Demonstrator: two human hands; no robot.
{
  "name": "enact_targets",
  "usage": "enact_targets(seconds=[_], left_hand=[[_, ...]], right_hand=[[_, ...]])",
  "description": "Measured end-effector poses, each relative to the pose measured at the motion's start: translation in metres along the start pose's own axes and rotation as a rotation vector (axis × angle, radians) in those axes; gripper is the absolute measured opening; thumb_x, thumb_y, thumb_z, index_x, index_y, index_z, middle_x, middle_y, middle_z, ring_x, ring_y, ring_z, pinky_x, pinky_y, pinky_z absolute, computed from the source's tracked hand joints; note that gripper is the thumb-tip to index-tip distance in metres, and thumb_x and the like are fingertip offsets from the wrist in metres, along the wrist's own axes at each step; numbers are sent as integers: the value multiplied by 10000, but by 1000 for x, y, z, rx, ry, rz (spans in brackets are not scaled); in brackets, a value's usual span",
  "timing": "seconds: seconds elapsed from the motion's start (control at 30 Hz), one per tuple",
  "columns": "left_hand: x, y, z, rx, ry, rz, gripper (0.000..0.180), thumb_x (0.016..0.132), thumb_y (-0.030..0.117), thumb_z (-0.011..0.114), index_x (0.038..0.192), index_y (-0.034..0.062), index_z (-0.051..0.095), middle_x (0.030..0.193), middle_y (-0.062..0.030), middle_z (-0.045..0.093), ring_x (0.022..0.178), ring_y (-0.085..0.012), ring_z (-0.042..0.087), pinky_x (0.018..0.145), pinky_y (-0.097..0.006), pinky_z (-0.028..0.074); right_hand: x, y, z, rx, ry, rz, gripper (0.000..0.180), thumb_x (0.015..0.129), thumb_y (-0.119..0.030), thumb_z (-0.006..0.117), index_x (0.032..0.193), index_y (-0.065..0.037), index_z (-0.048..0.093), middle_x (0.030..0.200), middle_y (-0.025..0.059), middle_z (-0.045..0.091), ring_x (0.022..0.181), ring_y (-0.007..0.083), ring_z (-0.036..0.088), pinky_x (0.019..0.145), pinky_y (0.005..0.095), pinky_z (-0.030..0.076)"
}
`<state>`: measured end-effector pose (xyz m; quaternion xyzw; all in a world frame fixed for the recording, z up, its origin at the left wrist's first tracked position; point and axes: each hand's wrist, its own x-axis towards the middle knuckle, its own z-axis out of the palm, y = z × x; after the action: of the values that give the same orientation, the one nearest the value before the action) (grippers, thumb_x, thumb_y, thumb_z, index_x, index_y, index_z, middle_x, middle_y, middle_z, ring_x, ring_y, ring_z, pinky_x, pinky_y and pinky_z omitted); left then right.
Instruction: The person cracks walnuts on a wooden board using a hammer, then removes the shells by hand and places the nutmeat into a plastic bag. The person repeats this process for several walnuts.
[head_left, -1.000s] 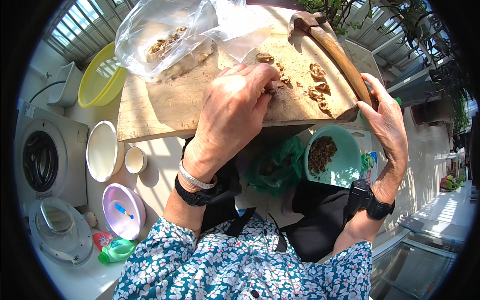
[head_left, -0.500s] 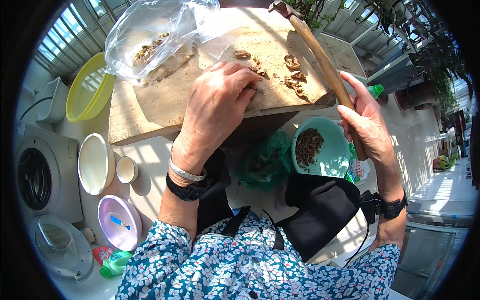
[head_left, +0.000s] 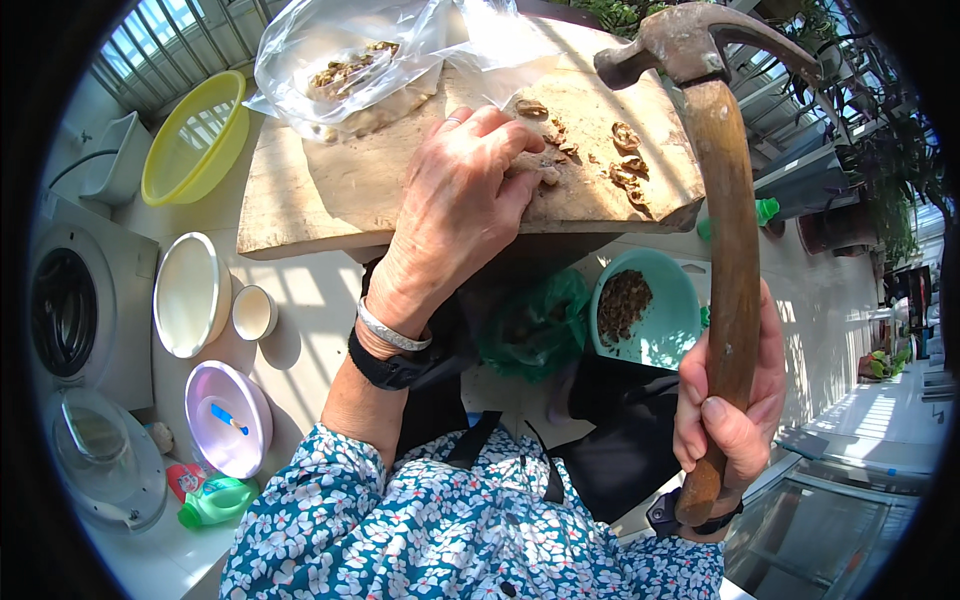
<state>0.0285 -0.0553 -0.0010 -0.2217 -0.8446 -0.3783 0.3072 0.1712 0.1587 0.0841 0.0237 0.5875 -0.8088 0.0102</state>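
Note:
On the wooden board (head_left: pixel 320 205), my left hand (head_left: pixel 460 190) is closed, its thumb and fingers round a pale tan lump that looks like a walnut (head_left: pixel 546 172), mostly covered by the fingers. My right hand (head_left: pixel 745 400) grips the lower wooden handle of a claw hammer (head_left: pixel 735 200), held upright at the right with its metal head at the top. Cracked walnut shells (head_left: pixel 628 172) lie on the board to the right of my left hand, with another shell piece (head_left: pixel 531 108) beyond the fingers. A clear plastic bag (head_left: pixel 345 75) with brownish pieces inside rests on the board's far left.
Below the board stand a teal basin (head_left: pixel 665 325) of shell bits and a green plastic bag (head_left: pixel 540 325). Yellow (head_left: pixel 160 170), white (head_left: pixel 190 300) and lilac (head_left: pixel 215 400) basins stand left, near a washing machine (head_left: pixel 75 290). Plants (head_left: pixel 870 110) fill the far right.
The hammer has risen and come closer, now upright with its head larger in view; my right hand is lower. A pale lump now shows at my left fingers. The whole view has shifted slightly.

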Motion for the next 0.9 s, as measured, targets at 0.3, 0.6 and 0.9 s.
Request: enact_targets(seconds=[0.3, 0.6, 0.9], left_hand=[[1, 0, 0, 28, -4, 66, 192, 699, 84, 745, 853, 31, 645, 851, -85, 626, 847, -289, 593, 794, -370, 456], [0, -3, -3, -42, -42, 57, 175, 707, 63, 719, 860, 34, 638, 847, -94, 623, 840, -297, 592, 791, -373, 463], [1, -5, -2, -66, -22, 65, 138, 727, 41, 685, 853, 26, 634, 851, -102, 626, 847, -308, 596, 804, -373, 467]], right_hand=[[-32, 9, -10, -91, -17, 251, 873, 735, 72, 554, 1514, -64, 182, 834, 121, 545, 510, 68, 477, 446, 187, 448], [-35, 6, -10, -168, -2, 260, 861, 733, 79, 554, 1510, -60, 211, 888, 111, 558, 544, 56, 472, 467, 180, 427], [-38, -4, -2, -212, 10, 188, 854, 688, 73, 602, 1474, 33, 270, 1160, 161, 550, 733, 86, 527, 579, 183, 436]])
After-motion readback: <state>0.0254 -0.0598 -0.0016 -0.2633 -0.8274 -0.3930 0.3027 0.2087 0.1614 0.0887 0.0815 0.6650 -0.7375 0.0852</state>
